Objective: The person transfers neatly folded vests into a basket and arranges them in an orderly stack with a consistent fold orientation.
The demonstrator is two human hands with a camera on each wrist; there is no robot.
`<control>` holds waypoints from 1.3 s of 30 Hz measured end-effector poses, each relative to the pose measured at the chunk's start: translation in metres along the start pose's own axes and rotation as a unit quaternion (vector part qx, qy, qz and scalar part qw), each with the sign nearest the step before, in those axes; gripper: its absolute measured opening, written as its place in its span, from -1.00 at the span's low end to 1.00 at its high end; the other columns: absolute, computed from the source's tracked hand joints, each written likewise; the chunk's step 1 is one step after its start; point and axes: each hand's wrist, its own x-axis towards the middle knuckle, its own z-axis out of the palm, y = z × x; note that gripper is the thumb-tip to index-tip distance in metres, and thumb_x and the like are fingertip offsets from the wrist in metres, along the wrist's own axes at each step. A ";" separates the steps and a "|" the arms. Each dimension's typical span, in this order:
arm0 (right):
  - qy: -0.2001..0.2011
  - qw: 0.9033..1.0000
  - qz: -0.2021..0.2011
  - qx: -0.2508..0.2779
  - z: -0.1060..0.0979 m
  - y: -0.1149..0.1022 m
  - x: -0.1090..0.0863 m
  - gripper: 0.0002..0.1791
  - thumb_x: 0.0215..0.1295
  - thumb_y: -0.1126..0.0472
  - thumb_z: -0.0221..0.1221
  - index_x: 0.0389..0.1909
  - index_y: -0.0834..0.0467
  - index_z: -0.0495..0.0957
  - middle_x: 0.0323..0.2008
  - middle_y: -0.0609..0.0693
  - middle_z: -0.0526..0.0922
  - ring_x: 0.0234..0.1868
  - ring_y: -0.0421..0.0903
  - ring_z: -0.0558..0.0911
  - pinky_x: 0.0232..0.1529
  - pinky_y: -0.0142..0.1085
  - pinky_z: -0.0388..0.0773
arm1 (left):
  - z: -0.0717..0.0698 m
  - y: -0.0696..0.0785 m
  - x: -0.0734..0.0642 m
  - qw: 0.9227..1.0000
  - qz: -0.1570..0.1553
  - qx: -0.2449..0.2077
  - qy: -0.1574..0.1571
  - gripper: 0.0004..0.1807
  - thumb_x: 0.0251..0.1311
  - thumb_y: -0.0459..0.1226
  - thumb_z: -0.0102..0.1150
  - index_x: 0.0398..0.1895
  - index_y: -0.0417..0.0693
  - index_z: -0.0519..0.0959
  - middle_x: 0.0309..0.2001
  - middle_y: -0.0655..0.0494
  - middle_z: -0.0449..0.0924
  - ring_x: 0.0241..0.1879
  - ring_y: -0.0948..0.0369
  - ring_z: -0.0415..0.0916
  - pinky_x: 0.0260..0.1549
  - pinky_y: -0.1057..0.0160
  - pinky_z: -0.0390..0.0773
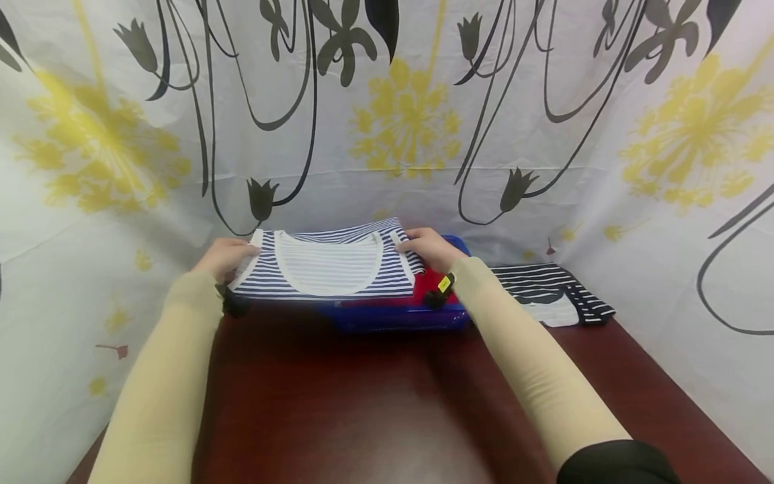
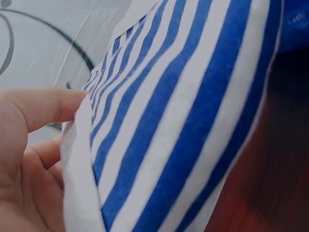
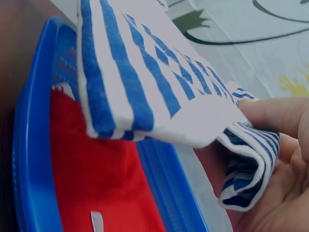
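Observation:
A blue-and-white striped shirt (image 1: 260,272) with a wide white-edged neckline hangs stretched between both hands, folded over. At its left edge my left hand (image 1: 226,259) pinches the white trim; the left wrist view shows the thumb and fingers of this hand (image 2: 34,145) on that border. My right hand (image 1: 434,249) grips the opposite side near a sleeve, and in the right wrist view the sleeve opening (image 3: 246,169) curls beside the fingers. The shirt's right part is held over a blue basket (image 1: 399,318), in which red cloth (image 3: 96,164) lies.
To the right of the basket, a dark striped garment (image 1: 556,296) with a white patch lies on the reddish-brown table (image 1: 338,403). A patterned white curtain (image 1: 411,195) with flowers stands behind and along both sides of the table.

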 end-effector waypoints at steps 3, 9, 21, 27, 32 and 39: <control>-0.001 1.000 -0.003 0.005 -0.013 0.002 -0.006 -0.52 0.37 0.36 0.10 0.30 0.30 0.37 -0.20 0.12 0.63 -0.39 -0.12 0.63 -0.33 -0.31 0.61 | 0.014 0.005 0.004 1.000 -0.007 -0.008 0.001 -0.40 0.37 -0.14 0.03 0.33 -0.36 0.29 -0.14 -0.03 0.52 -0.42 0.30 0.51 -0.36 0.33 0.58; 0.018 1.000 0.003 0.009 -0.041 0.009 -0.017 -0.50 0.36 0.37 0.09 0.31 0.32 0.34 -0.25 0.08 0.63 -0.39 -0.12 0.64 -0.32 -0.30 0.62 | 0.044 0.014 0.016 1.000 -0.010 -0.021 -0.012 -0.35 0.38 -0.12 0.02 0.41 -0.32 0.20 0.09 -0.17 0.43 -0.29 0.23 0.50 -0.28 0.29 0.56; 0.048 0.999 0.012 -0.022 -0.087 0.010 -0.037 -0.46 0.37 0.34 0.09 0.36 0.27 0.29 -0.26 0.04 0.63 -0.39 -0.13 0.63 -0.34 -0.29 0.62 | 0.090 0.034 0.033 0.999 -0.007 -0.049 -0.023 -0.33 0.38 -0.11 0.05 0.45 -0.22 0.17 0.23 -0.18 0.38 -0.06 0.08 0.47 -0.13 0.17 0.52; 0.062 0.998 0.007 -0.028 -0.103 0.012 -0.044 -0.39 0.35 0.34 0.11 0.41 0.26 0.23 -0.22 0.04 0.61 -0.39 -0.15 0.62 -0.34 -0.30 0.61 | 0.101 0.042 0.038 0.997 0.000 -0.067 -0.049 -0.33 0.39 -0.10 0.04 0.49 -0.10 0.15 0.18 -0.13 0.42 -0.14 0.11 0.52 -0.17 0.20 0.53; 0.072 0.997 0.005 -0.032 -0.112 0.010 -0.048 -0.35 0.34 0.35 0.11 0.44 0.23 0.18 -0.22 0.03 0.61 -0.40 -0.15 0.62 -0.36 -0.31 0.61 | 0.107 0.046 0.039 0.995 0.004 -0.082 -0.059 -0.34 0.40 -0.10 0.04 0.49 -0.06 0.15 0.15 -0.12 0.45 -0.16 0.11 0.54 -0.16 0.17 0.53; 0.073 0.997 -0.004 -0.035 -0.118 0.009 -0.053 -0.36 0.33 0.38 0.10 0.43 0.27 0.19 -0.29 0.00 0.61 -0.43 -0.17 0.60 -0.37 -0.33 0.60 | 0.114 0.050 0.040 0.995 0.002 -0.080 -0.055 -0.34 0.41 -0.09 0.02 0.50 -0.04 0.14 0.17 -0.09 0.44 -0.09 0.08 0.52 -0.12 0.15 0.53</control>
